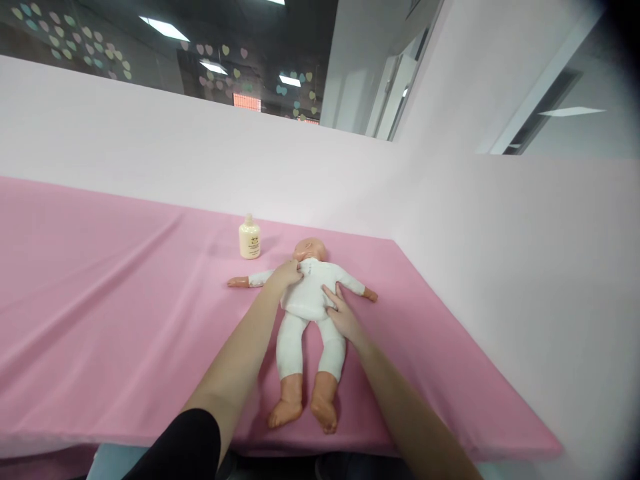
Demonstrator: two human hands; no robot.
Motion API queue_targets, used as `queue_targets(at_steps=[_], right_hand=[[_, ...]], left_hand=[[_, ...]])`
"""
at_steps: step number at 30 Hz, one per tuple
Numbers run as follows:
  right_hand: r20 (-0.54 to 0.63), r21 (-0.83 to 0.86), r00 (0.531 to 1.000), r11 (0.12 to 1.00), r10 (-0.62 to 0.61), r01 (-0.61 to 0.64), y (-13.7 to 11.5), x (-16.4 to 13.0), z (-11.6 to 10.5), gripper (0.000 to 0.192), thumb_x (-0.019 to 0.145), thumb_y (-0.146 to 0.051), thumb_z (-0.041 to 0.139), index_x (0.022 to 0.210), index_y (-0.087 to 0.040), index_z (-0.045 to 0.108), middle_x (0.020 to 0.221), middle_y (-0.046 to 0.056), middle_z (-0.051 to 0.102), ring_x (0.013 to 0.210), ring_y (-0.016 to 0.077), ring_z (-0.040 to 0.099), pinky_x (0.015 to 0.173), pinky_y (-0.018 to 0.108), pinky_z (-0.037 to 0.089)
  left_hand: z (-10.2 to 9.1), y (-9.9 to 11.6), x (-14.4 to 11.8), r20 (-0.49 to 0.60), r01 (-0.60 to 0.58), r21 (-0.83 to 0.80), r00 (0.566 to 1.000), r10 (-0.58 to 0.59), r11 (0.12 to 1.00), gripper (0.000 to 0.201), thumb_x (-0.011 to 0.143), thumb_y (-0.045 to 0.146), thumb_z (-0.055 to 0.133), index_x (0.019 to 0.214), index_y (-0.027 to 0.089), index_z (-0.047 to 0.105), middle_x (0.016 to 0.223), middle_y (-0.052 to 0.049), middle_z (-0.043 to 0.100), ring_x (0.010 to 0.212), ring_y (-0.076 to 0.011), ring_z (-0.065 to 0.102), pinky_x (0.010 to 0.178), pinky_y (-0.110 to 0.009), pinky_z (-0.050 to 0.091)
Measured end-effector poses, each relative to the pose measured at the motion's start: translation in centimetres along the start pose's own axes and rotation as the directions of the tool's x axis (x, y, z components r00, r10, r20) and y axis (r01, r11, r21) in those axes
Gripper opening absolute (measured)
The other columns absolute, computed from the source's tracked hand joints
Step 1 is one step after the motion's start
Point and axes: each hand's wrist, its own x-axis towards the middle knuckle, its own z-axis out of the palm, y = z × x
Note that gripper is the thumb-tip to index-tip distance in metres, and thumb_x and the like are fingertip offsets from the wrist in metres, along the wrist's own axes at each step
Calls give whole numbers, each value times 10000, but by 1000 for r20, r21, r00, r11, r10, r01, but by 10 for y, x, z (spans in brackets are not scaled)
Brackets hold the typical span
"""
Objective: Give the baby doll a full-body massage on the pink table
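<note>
A baby doll (pixel 307 300) in a white suit lies on its back on the pink table cover (pixel 125 300), head away from me, arms spread, bare feet toward me. My left hand (pixel 286 273) rests on the doll's upper chest near the collar, fingers curled and pinching the white cloth. On the doll's right side at the waist lies my right hand (pixel 339 312), fingers spread flat against the suit. A small cream bottle (pixel 249 238) stands upright just left of the doll's head.
Pale pink partition walls (pixel 500 253) rise behind the table and along its right side. The table's front edge (pixel 300 450) runs just beyond the doll's feet. Dark glass with heart stickers (pixel 75 40) is above the back wall.
</note>
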Motion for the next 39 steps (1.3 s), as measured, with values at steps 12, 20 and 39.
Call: queue_targets(at_steps=[12, 20, 39], right_hand=[[21, -119, 999, 993, 30, -28, -10, -1, 0, 657, 812, -108, 448, 1447, -263, 390, 1616, -21, -30, 1489, 186, 40, 1207, 362, 152], [29, -171, 999, 985, 28, -22, -12, 0, -1, 670, 818, -94, 433, 1454, -295, 370, 1613, -39, -44, 1489, 194, 45, 1200, 379, 188], [35, -208, 999, 978, 11, -3, -10, 1, 0, 697, 804, -69, 404, 1464, -287, 351, 1612, -32, -33, 1484, 182, 33, 1208, 390, 171]], left_hand=[[-103, -58, 36, -603, 190, 314, 797, 41, 930, 730, 897, 285, 361, 1504, 0, 72, 1594, -203, 32, 1482, -313, 36, 1179, -505, 96], [-95, -120, 37, -369, 343, 394, 909, -195, 853, 619, 867, 210, 329, 1439, -26, 309, 1488, -214, 377, 1459, -305, 174, 1171, -526, 116], [-107, -99, 57, -432, 216, 412, 902, -19, 885, 634, 880, 233, 328, 1458, -23, 277, 1546, -194, 272, 1458, -302, 185, 1190, -475, 98]])
